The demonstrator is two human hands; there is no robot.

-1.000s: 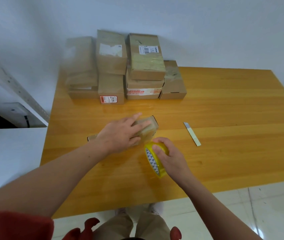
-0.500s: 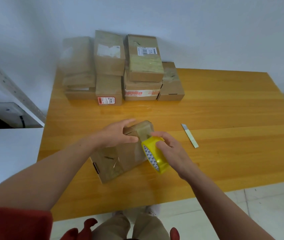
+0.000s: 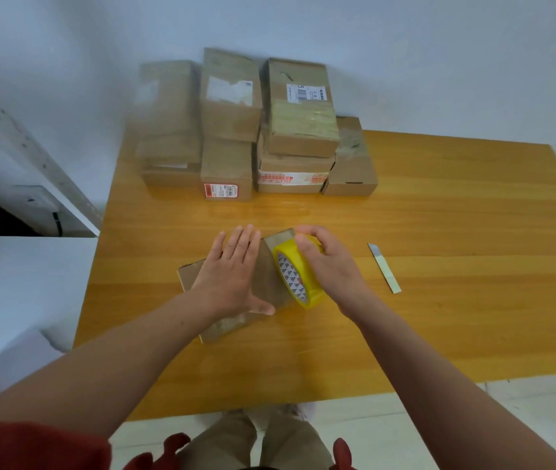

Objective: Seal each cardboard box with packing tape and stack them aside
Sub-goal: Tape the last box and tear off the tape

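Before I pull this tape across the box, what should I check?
1. Box steadied: left hand lies flat on the cardboard box. Ok.
2. Roll in hand: right hand grips the yellow tape roll at the box's right end. Ok.
3. Tape end stuck down: cannot tell.
4. Flaps closed: the hand covers the top. Cannot tell.
5. Cutter nearby: cutter blade lies on the table, right of the roll. Ok.
6. Stacking space: bare table beside the stacked boxes. Ok.
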